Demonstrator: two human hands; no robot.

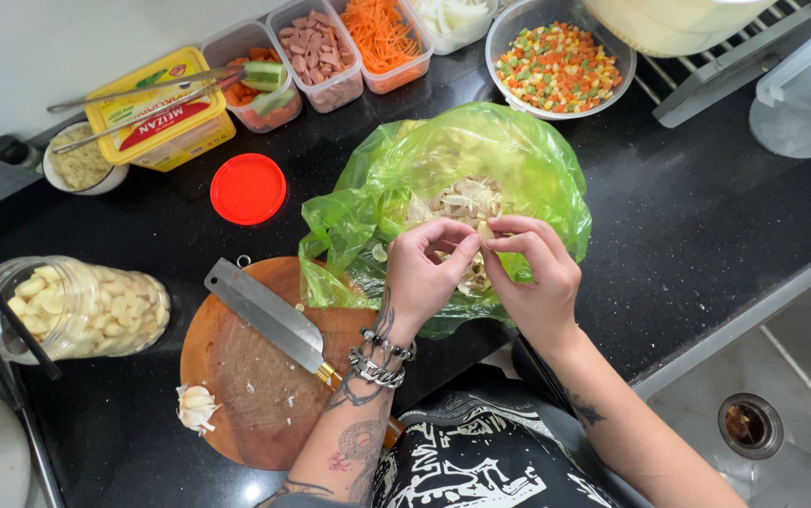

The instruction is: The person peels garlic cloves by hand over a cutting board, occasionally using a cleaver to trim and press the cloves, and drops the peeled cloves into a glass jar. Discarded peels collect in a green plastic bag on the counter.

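My left hand (427, 273) and my right hand (537, 273) meet over an open green plastic bag (518, 160) on the black counter. Together their fingertips pinch a small pale garlic clove (483, 235). Inside the bag lies a heap of pale garlic skins (462, 199). To the left of my left wrist sits a round wooden cutting board (246, 376) with a cleaver (269, 315) lying on it. Some peeled garlic cloves (196, 406) rest on the board's left edge.
A jar of peeled garlic (86, 309) lies on its side at the left, its red lid (248, 188) nearby. Containers of sausage pieces (316, 47), shredded carrot (382, 38), a bowl of mixed vegetables (559, 66) and a yellow tub (161, 108) line the back. Counter edge at right.
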